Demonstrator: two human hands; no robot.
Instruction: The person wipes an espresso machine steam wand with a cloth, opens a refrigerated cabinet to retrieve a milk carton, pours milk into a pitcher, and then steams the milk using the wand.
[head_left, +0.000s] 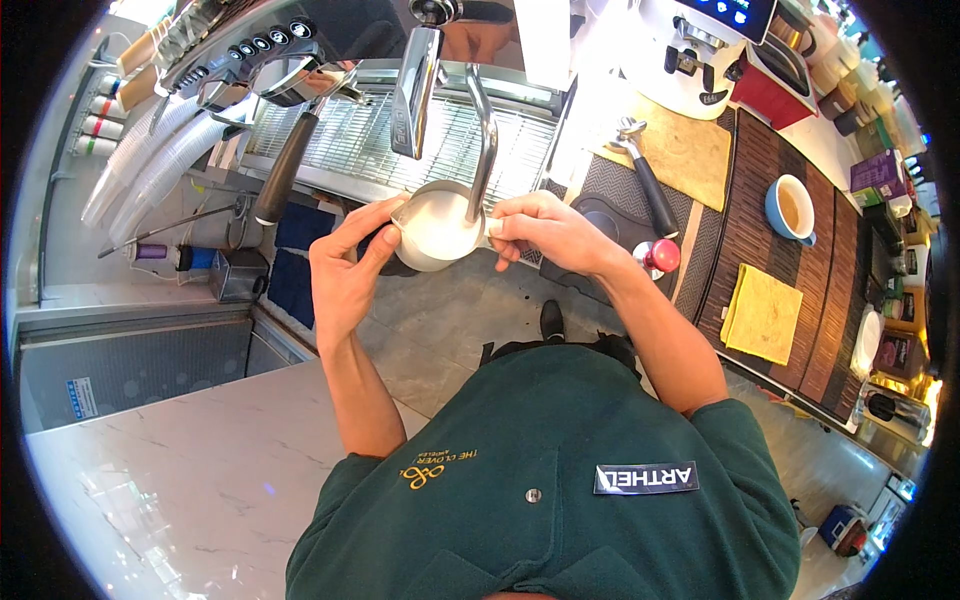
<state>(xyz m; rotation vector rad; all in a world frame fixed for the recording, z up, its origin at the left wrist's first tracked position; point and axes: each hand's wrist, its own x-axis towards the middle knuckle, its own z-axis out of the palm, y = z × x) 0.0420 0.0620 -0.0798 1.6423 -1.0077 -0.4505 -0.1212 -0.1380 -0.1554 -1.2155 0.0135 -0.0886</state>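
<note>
A stainless steel milk pitcher (433, 264) is held up under the espresso machine, with white milk (435, 229) inside. The machine's steam wand (487, 139) reaches down into the pitcher, its tip hidden by the milk. On the spout side, my left hand (349, 259) holds the pitcher's wall between thumb and fingers. From the opposite side, my right hand (551, 229) pinches the pitcher where its handle seems to be, mostly covered by the fingers. Just above the pitcher is a chrome group handle or spout part (417, 97) of the machine.
A portafilter (289, 169) is locked in at left above the drip tray grille (360, 142). Right of my hand are a loose portafilter (654, 187), a red-topped tamper (661, 256), a blue cup (784, 211) of coffee-coloured liquid and a folded yellow cloth (765, 315). Stacked plastic cups (150, 165) lean left.
</note>
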